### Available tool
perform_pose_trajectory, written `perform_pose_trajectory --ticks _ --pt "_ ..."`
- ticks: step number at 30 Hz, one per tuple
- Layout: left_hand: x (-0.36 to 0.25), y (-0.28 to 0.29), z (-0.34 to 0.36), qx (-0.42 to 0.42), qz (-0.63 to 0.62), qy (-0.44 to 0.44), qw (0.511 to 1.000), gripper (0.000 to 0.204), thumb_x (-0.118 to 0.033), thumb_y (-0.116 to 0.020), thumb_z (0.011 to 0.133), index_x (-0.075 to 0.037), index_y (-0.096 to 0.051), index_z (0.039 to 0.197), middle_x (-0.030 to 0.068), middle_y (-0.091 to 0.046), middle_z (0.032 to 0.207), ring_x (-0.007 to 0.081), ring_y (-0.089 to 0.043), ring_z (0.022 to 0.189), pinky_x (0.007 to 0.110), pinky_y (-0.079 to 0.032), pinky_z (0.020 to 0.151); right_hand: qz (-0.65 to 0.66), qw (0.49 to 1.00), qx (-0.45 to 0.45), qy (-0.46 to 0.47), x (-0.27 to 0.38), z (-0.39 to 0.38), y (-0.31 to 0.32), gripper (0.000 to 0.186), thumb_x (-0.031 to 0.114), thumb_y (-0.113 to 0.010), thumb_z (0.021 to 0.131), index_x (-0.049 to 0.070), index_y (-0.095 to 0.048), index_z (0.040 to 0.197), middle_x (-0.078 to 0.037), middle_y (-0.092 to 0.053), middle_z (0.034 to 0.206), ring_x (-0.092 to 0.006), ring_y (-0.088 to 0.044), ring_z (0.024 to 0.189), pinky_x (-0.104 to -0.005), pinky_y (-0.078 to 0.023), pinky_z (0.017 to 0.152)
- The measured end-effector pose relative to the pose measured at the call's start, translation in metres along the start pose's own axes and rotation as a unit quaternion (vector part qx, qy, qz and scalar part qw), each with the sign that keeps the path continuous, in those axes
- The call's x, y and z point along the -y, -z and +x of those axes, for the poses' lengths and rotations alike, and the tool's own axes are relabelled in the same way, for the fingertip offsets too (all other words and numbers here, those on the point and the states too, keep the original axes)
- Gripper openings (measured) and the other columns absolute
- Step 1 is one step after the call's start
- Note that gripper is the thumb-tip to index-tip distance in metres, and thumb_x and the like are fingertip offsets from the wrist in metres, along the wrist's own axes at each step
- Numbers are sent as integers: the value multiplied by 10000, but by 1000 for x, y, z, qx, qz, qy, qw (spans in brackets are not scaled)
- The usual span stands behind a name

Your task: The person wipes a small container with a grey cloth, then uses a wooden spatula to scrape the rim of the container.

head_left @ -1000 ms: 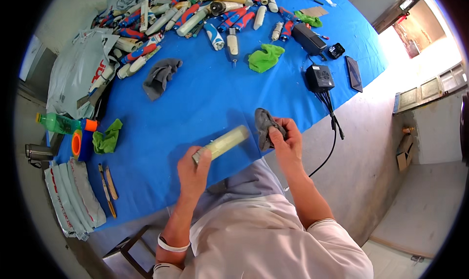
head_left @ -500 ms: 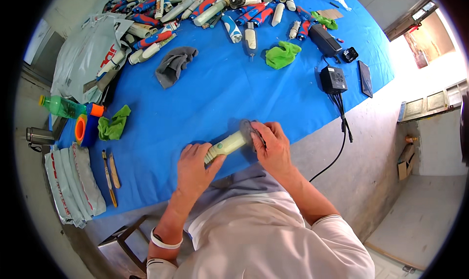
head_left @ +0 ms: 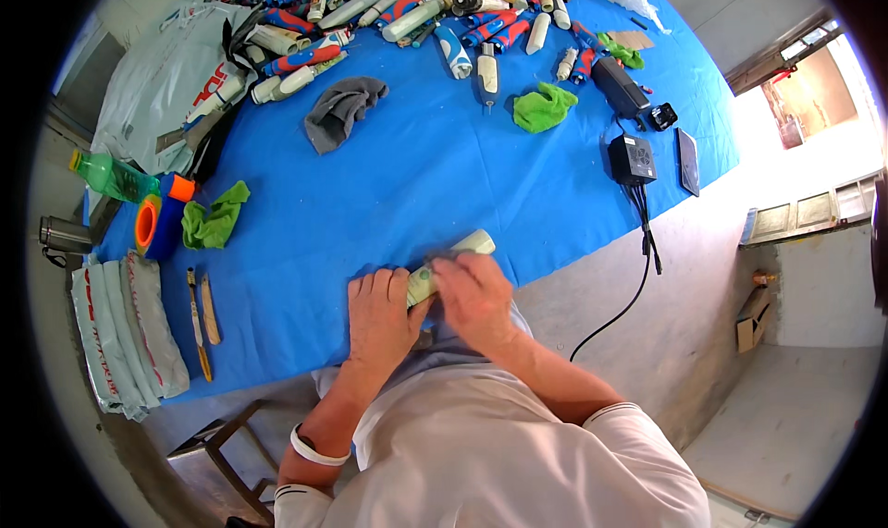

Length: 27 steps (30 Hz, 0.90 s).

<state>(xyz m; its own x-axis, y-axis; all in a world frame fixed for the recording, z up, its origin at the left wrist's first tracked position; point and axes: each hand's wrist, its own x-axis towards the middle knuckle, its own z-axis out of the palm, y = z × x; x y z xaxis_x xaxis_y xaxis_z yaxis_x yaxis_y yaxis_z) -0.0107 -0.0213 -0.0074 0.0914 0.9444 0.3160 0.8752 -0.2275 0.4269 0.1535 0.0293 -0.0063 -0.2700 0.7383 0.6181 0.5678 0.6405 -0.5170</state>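
Observation:
A pale cream-green tube-shaped handle [head_left: 477, 242] with a small round green mark lies slantwise between my hands at the table's near edge. My left hand [head_left: 381, 311] is closed round its lower left end. Over its middle lies my right hand [head_left: 475, 297], slightly blurred, with the fingers curled on the handle. A bit of dark grey cloth seems to show under those fingers; most of it is hidden. The handle's upper right end sticks out beyond my right hand.
Blue cloth covers the table [head_left: 398, 195]. At the back lies a heap of similar handles [head_left: 407, 15]. Nearer are a grey rag [head_left: 342, 112], a green rag [head_left: 544, 108], a black power box [head_left: 633, 160] with cables and a phone [head_left: 687, 162]. Brushes [head_left: 198, 325] and bags [head_left: 116, 334] lie left.
My right hand has slid down the handle from its upper right end to its middle, baring that end. The grey cloth is now mostly hidden. The view has shifted slightly.

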Motion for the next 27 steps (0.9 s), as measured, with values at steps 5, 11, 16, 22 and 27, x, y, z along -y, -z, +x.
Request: perform_pose_trajectory --ticks 5,11,16,22,27 --pt "-2 0 -2 3 1 10 1000 414 -291 -754 846 -17 -578 1102 131 -560 962 323 -542 878 450 -396 792 58 997 40 2 -8 1 4 224 -3 -760 806 61 -746 1020 -119 -605 971 -287 -634 793 -365 -529 657" --pt "-8 -2 1 3 7 18 1000 429 -334 -758 850 -17 -585 1082 125 -567 928 321 -548 845 444 -393 775 52 991 -32 -120 -25 6 10 200 -11 -756 824 39 -726 1015 -145 -603 999 -283 -627 782 -347 -516 651" --pt "-1 -8 -4 -3 25 8 1000 428 -336 -758 850 -18 -584 1077 119 -565 921 314 -546 841 433 -392 773 135 987 51 -70 26 -19 -3 103 -1 -718 888 20 -728 988 -134 -617 1043 -256 -626 724 -326 -517 642" --pt "-10 -4 3 15 15 39 999 432 -329 -763 847 -13 -583 1079 128 -559 935 315 -543 847 433 -390 771 79 974 -5 -215 -20 15 16 88 44 -751 879 26 -719 959 -133 -618 1035 -261 -645 761 -339 -535 668" --pt "-5 -14 -1 -14 19 22 999 441 -347 -757 856 -7 -583 1076 131 -554 927 318 -538 838 439 -391 762 138 983 50 -110 26 -9 1 102 54 -722 904 31 -708 1002 -140 -631 929 -280 -644 776 -354 -536 690"
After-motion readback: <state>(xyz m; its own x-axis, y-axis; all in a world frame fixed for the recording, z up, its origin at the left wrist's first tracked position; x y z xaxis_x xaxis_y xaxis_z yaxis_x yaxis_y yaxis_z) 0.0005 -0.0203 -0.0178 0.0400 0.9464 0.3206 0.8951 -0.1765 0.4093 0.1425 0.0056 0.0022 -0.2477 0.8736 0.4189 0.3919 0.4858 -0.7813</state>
